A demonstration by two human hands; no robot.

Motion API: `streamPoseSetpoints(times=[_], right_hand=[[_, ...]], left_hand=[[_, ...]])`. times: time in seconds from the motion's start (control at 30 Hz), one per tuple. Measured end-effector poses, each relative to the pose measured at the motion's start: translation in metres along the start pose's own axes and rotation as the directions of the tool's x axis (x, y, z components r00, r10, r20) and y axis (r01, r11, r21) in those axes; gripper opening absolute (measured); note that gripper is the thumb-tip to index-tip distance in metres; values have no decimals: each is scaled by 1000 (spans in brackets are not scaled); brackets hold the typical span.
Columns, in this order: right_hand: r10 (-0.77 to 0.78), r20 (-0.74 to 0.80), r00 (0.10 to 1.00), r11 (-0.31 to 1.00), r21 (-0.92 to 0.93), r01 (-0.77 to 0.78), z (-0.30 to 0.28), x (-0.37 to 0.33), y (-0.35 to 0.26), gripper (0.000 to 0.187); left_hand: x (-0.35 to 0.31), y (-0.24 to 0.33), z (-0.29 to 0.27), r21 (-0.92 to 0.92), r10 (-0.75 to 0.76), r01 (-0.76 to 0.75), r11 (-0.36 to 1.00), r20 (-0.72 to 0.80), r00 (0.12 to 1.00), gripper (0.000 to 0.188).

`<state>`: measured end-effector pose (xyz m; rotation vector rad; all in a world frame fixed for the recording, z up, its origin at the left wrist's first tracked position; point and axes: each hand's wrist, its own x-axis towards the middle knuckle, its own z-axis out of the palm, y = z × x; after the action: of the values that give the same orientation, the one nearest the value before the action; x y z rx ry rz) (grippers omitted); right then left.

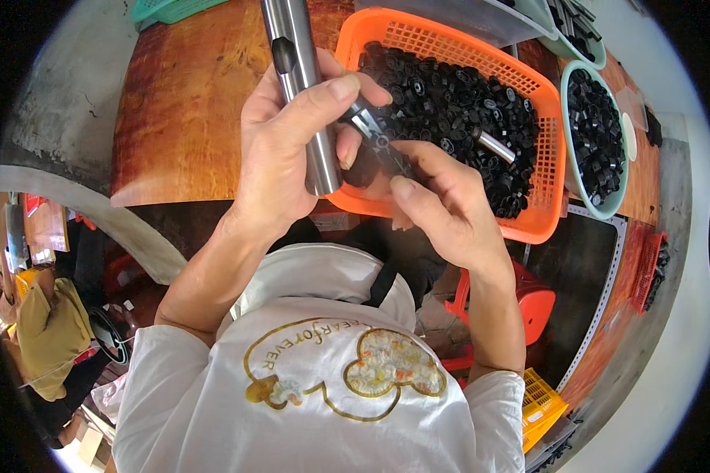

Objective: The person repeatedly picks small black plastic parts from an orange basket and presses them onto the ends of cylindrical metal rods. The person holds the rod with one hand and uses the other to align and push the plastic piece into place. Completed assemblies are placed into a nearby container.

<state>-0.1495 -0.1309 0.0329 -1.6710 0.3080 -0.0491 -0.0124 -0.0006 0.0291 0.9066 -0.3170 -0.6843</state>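
My left hand (288,130) is wrapped round a shiny metal tube (321,169) with an oval opening in its side. The tube stands nearly upright in the picture and runs past the top edge. Between the left thumb and fingers a small dark piece with a bright metal part (364,122) also shows. My right hand (450,205) is closed in a pinch at the lower end of this piece, where motion blurs it; what exactly the fingertips grip I cannot make out. Both hands are over the near left edge of an orange basket (551,189) full of small black plastic parts (426,98).
A short metal tube (497,147) lies on the black parts. To the right stands a pale green basin (614,201) of similar parts. The wooden table (189,102) extends left. A red stool (532,303) and yellow crate (540,410) are below; another person (51,335) sits at far left.
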Motion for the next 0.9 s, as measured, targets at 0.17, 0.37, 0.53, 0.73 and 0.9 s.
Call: streamPoseSetpoints(times=[0.17, 0.37, 0.53, 0.73, 0.9], right_hand=[[67, 1, 998, 998, 19, -67, 0, -1, -2, 36], [87, -6, 996, 991, 104, -86, -1, -1, -4, 39], [136, -17, 991, 990, 34, -135, -2, 3, -4, 40], [141, -24, 990, 988, 72, -139, -1, 2, -4, 40], [140, -27, 990, 988, 62, -138, -1, 3, -4, 38]], left_hand=[[-3, -1, 9, 54, 21, -23, 998, 32, 999, 18], [-7, -1, 15, 82, 40, -41, 996, 20, 999, 15], [-11, -3, 18, 57, 52, -53, 997, 16, 999, 16], [-9, -8, 16, 129, 90, -91, 988, 14, 996, 16], [-9, -8, 16, 111, 98, -100, 989, 28, 995, 16]])
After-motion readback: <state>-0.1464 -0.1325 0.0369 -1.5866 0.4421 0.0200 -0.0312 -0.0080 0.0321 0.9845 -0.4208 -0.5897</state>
